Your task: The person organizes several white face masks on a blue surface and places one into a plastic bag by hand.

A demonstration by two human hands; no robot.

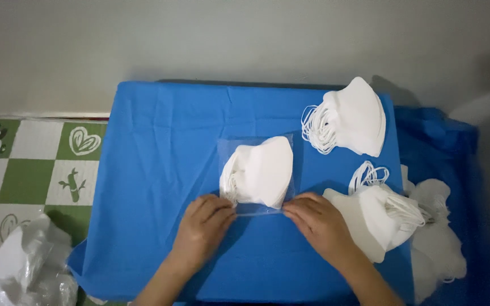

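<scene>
Both hands (205, 218) (313, 218) fingertips-down on clear bag (256, 211) edge

Clear mask pouch (256, 173) mid-cloth

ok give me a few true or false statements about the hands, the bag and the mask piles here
1. Both hands, left hand and right hand, pinch the near edge of the clear plastic bag. True.
2. The bag is empty. False: it holds white masks.
3. The table is covered by a red cloth. False: the blue cloth covers it.
4. Two loose piles of masks lie right of the bag, a far pile and a near pile. True.
5. The far pile is inside a bag. False: it lies bare.
</scene>
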